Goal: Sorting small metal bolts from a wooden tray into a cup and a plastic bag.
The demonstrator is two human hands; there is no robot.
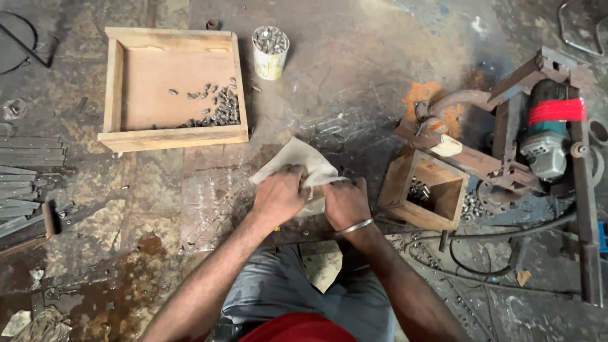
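Beige cloth, a crumpled woven rag (297, 166), sits bunched between both my hands over the middle of the stained concrete floor (354, 69), just in front of my knees. My left hand (278, 195) is closed on its near fold, knuckles up; my right hand (345, 202), with the steel bangle on its wrist (354, 226), is clenched on the other end. Best grip, I'd judge: keep both fists tight and close together so the cloth stays taut and the loose corner pointing toward the far edge doesn't drag in grit.

Around me: shallow square wooden tray (171, 82) toward the far left corner, with a heap of small grey metal pieces (218, 109) in its near right corner. White cylindrical tin full of the same pieces (270, 52) just right of it. Small open wooden box (425, 190) right beside my right hand, more pieces inside. Behind that, a rusty steel jig carrying a green and red angle grinder (548, 126).

In the way: black cable (481, 269) looped on the floor at near right, flat steel strips (25, 177) along the left edge.
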